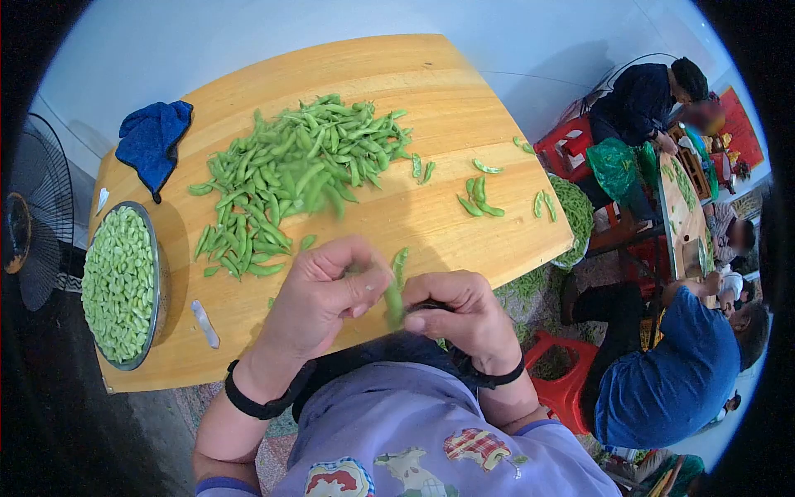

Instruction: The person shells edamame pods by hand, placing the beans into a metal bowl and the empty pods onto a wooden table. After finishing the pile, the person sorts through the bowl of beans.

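Right fingers (435, 287) held pod (392, 303); left fingers (367, 289) curled beside it, hold unclear | step: apparently shelling | next: likely needed squeezing

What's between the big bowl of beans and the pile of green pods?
Just bare wooden table, partly in shadow, between the bowl of beans and the pile of pods. The head view shows it.
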Motion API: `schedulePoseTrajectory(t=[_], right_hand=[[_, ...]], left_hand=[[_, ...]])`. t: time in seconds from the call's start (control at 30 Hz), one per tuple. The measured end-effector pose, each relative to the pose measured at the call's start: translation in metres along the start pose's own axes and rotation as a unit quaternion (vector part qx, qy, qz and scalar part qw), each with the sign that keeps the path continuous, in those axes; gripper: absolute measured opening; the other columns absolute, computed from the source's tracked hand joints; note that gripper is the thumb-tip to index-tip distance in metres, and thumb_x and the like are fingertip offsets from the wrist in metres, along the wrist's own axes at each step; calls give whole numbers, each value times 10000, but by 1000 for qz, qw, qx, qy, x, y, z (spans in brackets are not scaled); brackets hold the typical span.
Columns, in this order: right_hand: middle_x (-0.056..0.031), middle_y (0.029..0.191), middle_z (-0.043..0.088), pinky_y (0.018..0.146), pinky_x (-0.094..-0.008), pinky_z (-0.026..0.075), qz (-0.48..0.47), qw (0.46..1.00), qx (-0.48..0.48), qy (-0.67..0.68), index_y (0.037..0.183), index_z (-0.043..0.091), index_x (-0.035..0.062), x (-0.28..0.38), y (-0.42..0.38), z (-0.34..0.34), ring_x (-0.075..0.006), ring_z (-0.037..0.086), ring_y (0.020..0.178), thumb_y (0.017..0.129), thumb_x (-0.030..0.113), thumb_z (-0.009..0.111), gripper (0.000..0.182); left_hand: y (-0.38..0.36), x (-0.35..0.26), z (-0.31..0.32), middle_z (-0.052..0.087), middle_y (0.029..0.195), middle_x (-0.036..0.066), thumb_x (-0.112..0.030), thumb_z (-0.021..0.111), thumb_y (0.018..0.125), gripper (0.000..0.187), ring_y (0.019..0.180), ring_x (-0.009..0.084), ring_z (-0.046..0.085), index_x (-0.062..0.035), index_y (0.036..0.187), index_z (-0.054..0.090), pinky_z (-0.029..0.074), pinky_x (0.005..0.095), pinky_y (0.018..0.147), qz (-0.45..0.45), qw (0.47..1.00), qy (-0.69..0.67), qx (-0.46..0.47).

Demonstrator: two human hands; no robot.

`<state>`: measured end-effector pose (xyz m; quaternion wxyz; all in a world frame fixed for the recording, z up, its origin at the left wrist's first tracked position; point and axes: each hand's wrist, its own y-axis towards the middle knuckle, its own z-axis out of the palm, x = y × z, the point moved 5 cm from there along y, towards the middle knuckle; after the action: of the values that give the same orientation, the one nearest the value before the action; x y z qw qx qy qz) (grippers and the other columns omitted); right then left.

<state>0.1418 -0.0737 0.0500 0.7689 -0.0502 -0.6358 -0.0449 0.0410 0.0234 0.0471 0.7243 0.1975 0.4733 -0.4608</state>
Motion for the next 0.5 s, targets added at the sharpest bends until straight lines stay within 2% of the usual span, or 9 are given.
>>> schedulePoseTrajectory(t=[0.13, 0.2, 0.23, 0.27, 0.3, 0.33, 0.37, 0.43, 0.5], right_hand=[[8, 674, 537, 489, -178, 327, 74, 982, 98, 144, 891, 602, -22, -15, 0, -4, -50, 442, 559, 780, 46, 610, 130], [16, 654, 530, 478, -166, 300, 106, 930, 166, 310, 867, 609, -12, -15, 0, 6, -37, 422, 543, 783, 64, 612, 113], [16, 654, 530, 478, -166, 300, 105, 931, 167, 308, 867, 609, -12, -11, 1, 8, -37, 422, 543, 783, 64, 612, 113], [18, 645, 528, 468, -187, 313, 98, 975, 90, 177, 850, 607, -16, -7, 3, 5, -51, 430, 532, 784, 70, 614, 108], [19, 637, 527, 458, -209, 326, 88, 995, 12, 42, 832, 606, -20, -4, 4, 1, -66, 438, 521, 784, 76, 615, 108], [8, 612, 521, 466, -247, 360, -27, 992, -34, -121, 810, 596, -30, 5, 8, 1, -88, 460, 524, 784, 78, 617, 112], [8, 612, 521, 466, -247, 360, -29, 992, -29, -120, 810, 596, -30, 8, 7, 3, -88, 460, 524, 784, 78, 617, 112], [-4, 601, 514, 502, -263, 392, -68, 934, -85, -340, 794, 584, -38, 23, 4, 5, -92, 478, 554, 779, 67, 623, 112], [0, 594, 508, 501, -260, 390, -55, 955, -80, -282, 788, 581, -39, 19, 2, 6, -90, 479, 556, 778, 74, 625, 121]], left_hand=[[0, 7, 9, 517, 669, -22, -111, 618, 802, 79, 522, 43, 384, -58, 774, 566, 295, 178, 468, -52, 985, -140, 81], [0, 7, 7, 517, 669, -20, -112, 611, 809, 77, 527, 42, 390, -60, 773, 567, 297, 179, 468, -46, 983, -143, 106], [0, 6, 6, 518, 670, -19, -112, 605, 816, 77, 533, 42, 395, -61, 772, 568, 300, 181, 468, -39, 980, -144, 128], [0, 4, 6, 518, 670, -19, -112, 605, 816, 77, 533, 42, 395, -61, 772, 568, 300, 181, 468, -36, 981, -143, 127], [2, 4, 0, 520, 674, -17, -125, 613, 812, 91, 555, 46, 413, -58, 769, 569, 318, 187, 486, -30, 996, -62, 58], [2, 2, -7, 522, 679, -16, -138, 622, 808, 106, 577, 50, 431, -55, 767, 570, 336, 193, 504, -22, 999, 19, -15], [2, 5, -7, 522, 679, -16, -138, 622, 808, 106, 577, 50, 431, -55, 767, 570, 336, 193, 504, -19, 999, 20, -19], [1, -1, 0, 519, 668, -23, -144, 639, 796, 135, 560, 40, 455, -59, 769, 538, 362, 184, 492, 114, 950, 291, -27], [-3, -3, 0, 512, 663, -27, -151, 629, 805, 139, 569, 32, 449, -61, 765, 532, 365, 176, 517, 84, 958, 272, -23]])
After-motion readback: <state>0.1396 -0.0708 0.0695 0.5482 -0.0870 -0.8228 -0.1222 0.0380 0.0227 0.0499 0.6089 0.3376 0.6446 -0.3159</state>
